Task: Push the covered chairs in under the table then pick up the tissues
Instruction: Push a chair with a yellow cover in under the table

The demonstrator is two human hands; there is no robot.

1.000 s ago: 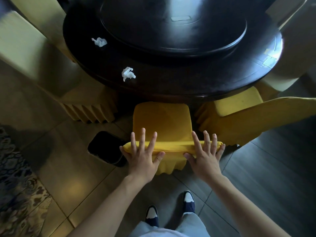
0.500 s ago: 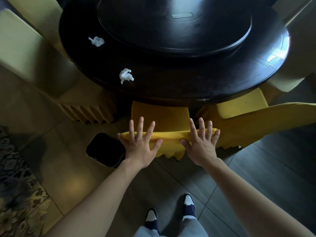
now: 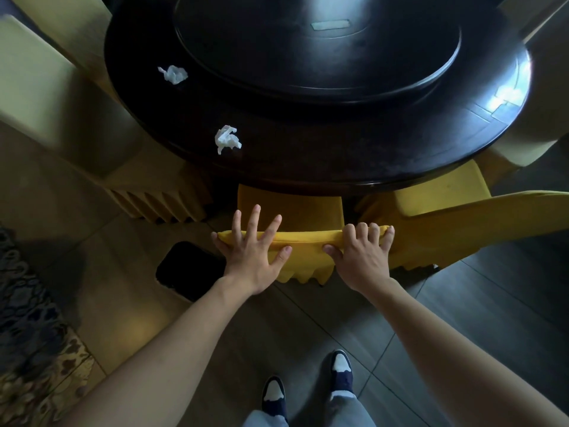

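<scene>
Both palms on top rail of yellow covered chair, seat partly under table near edge. Left hand splayed flat; right hand fingers curled over rail. Cover soft, likely slips; press frame beneath. Tissues on table left edge, light.

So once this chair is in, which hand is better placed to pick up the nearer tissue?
Probably the left hand: the nearer crumpled tissue lies on the table directly beyond it, while the right hand would have to cross over.
</scene>
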